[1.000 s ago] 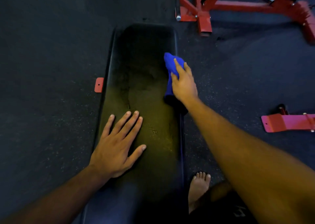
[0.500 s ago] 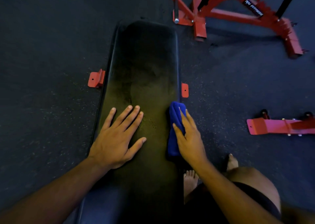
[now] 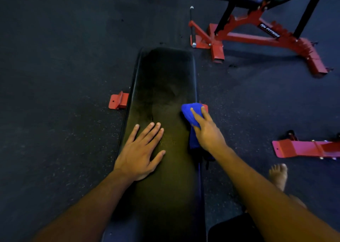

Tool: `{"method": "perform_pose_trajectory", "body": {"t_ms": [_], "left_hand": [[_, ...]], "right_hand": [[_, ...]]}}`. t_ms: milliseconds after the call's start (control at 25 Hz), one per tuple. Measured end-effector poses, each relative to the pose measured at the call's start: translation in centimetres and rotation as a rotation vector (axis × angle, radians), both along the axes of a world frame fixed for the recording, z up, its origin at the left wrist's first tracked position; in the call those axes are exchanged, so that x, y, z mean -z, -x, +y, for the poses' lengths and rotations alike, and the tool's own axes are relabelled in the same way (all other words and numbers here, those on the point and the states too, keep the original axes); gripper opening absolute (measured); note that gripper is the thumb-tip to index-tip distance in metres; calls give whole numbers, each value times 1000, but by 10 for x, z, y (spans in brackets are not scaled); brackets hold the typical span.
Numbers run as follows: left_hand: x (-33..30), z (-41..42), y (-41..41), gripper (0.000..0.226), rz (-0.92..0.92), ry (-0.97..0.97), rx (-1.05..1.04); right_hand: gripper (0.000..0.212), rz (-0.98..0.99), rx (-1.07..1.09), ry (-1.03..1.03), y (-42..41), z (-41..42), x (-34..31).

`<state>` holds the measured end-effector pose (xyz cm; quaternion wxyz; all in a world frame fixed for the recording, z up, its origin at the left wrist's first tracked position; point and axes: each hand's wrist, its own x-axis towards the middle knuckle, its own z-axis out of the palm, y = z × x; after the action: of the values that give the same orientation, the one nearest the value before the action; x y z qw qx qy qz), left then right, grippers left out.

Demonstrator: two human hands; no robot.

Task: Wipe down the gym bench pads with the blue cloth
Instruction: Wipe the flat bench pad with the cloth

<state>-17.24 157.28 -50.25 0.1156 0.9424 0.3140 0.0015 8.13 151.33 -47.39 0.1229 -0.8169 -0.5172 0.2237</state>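
A person leans over a black gym bench pad [image 3: 161, 87], the right hand [image 3: 207, 131] pressing a bunched blue cloth [image 3: 191, 113] against the pad's right edge about midway along its length. The fingers lie fairly straight over the top of the cloth; whether the thumb curls under it cannot be told from this view. The left hand [image 3: 140, 151] lies flat with fingers spread wide on the near half of the pad, holding nothing — it appears to be bracing the body.

Half a second earlier the cloth sat closer to the person along that same edge, and half a second before that it was farther up the pad; the right hand has therefore pulled back and is now pushing forward again — a back-and-forth stroke down the right side. The left hand has not shifted across those frames.

That suggests the wiping is well under way but confined to the right margin. The far end, the middle and the left side of the pad show a dull, smudged sheen, and no frame shows the cloth there.

On the dark floor [image 3: 55, 76] a red bench foot [image 3: 118, 100] juts out left of the pad, a red machine frame [image 3: 257, 37] stands beyond to the right, and a bare foot [image 3: 278, 175] rests near the right forearm.
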Motion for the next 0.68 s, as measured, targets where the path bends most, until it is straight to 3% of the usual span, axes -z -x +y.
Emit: {"method": "perform_pose_trajectory", "body": {"t_ms": [240, 440, 560, 680], "left_hand": [[-16, -7, 1, 89, 6, 60, -19], [-15, -48, 34, 99, -78, 154, -296], [-6, -65, 48, 92, -59, 166, -315], [-2, -64, 46, 73, -89, 126, -316]], "right_hand": [[57, -59, -74, 70, 12, -45, -39], [60, -135, -164, 65, 52, -71, -51], [58, -145, -230, 78, 76, -55, -33], [60, -282, -358, 64, 94, -55, -8]]}}
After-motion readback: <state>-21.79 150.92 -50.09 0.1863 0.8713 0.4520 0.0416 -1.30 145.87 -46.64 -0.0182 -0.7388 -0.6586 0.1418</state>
